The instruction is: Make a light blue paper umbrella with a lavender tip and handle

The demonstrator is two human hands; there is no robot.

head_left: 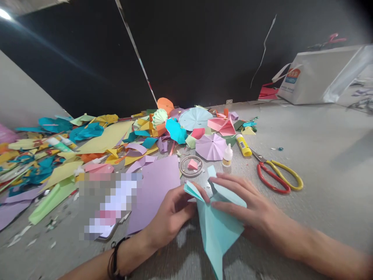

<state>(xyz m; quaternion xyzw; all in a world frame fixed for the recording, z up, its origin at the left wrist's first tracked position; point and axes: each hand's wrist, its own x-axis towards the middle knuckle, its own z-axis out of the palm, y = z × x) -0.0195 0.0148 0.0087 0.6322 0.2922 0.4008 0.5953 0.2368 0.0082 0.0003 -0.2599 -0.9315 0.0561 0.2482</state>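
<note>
A folded sheet of light blue paper (218, 229) stands above the table, its pleats gathered near the middle and one point hanging down toward me. My left hand (171, 214) is closed on its left folded edge, with the thumb and fingers around the pleats. From the right, my right hand (252, 206) grips the same paper, its fingers laid long across the flap and blurred slightly; its thumb is hidden behind the sheet. Just beyond the hands are a roll of tape (182, 167) with a pink scrap inside and a small white glue bottle (227, 156).
Scissors (274, 175) with red and yellow handles lie at right, beside a yellow glue stick (243, 146). Purple paper (157, 186) and a phone (113, 206) lie left. Coloured scraps and pleated paper circles (196, 118) line the black wall; a white bag (317, 74) stands far right.
</note>
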